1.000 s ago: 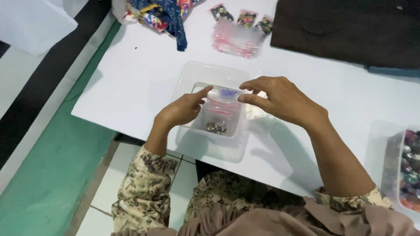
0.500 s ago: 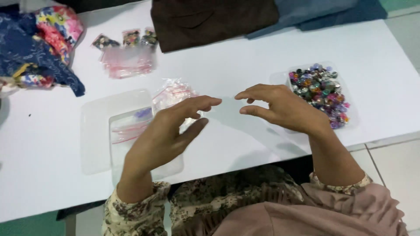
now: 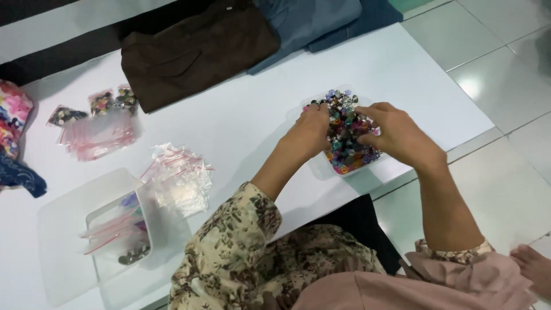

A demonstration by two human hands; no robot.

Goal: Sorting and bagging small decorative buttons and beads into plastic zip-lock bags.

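Multicoloured beads point(image 3: 347, 135) now under both your hands.
Left hand point(image 3: 311, 131) and right hand point(image 3: 396, 138), having left the bag tub point(image 3: 69, 229) at eight o'clock, are digging together; grip indiscernible.

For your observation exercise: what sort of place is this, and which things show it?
Probably a home or small workshop packing table: a tray of colourful beads, a pile of small zip bags and folded cloth on a white table over tiled floor.
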